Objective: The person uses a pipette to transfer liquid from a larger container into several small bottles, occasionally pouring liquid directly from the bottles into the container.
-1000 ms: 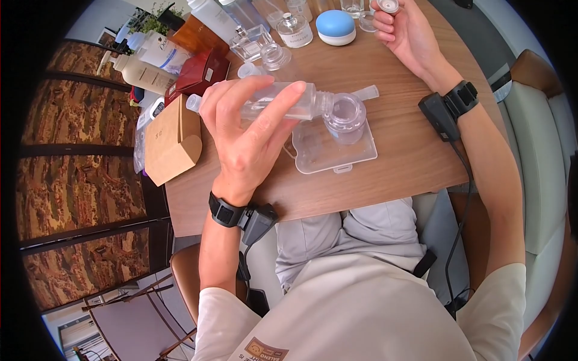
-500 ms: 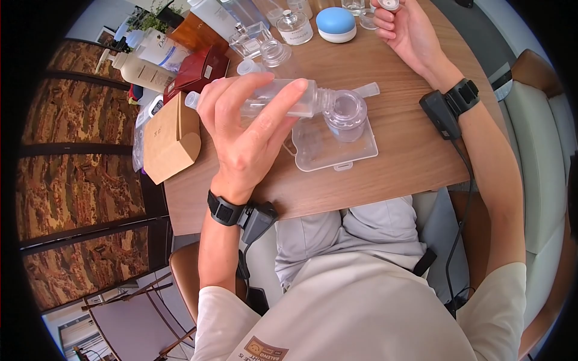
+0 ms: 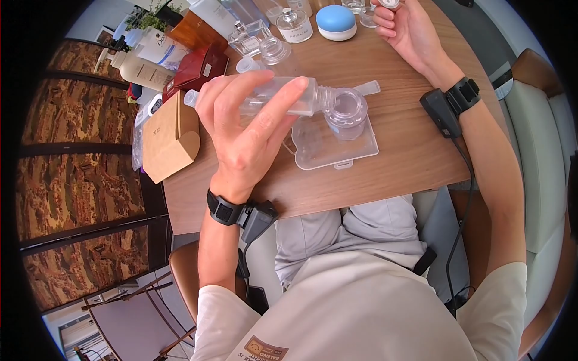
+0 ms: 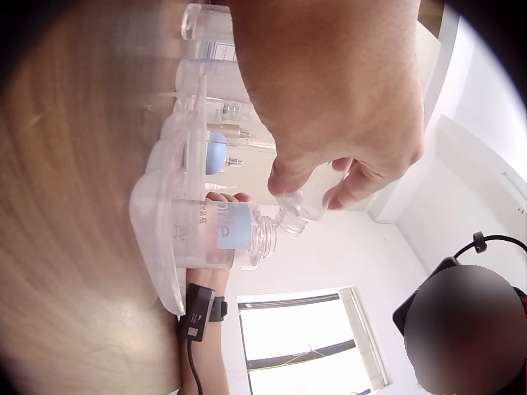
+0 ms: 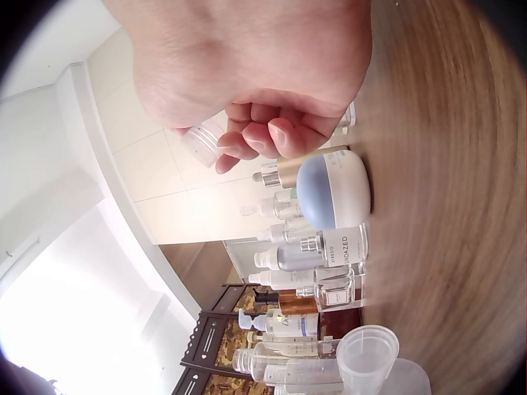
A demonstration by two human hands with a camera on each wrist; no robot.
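My left hand (image 3: 241,141) grips a small clear bottle (image 3: 306,98) between thumb and fingers, tipped on its side. Its threaded neck lies right at the mouth of a wider clear bottle (image 3: 349,114), which stands upright. In the left wrist view that standing bottle shows a pale blue label (image 4: 234,226). Beneath it is a clear plastic case (image 3: 310,153) on the table. Off to the right, my right hand (image 3: 414,45) is raised and pinches a clear ribbed cap (image 5: 202,143), its other fingers curled in.
A blue-topped round jar (image 3: 336,25), a perfume bottle (image 3: 294,28) and several other bottles line the back. An open clear bottle (image 3: 277,53) stands behind my left hand. A small clear tube (image 3: 367,88) lies nearby. A dark red box (image 3: 195,69) and a brown paper box (image 3: 170,144) are left.
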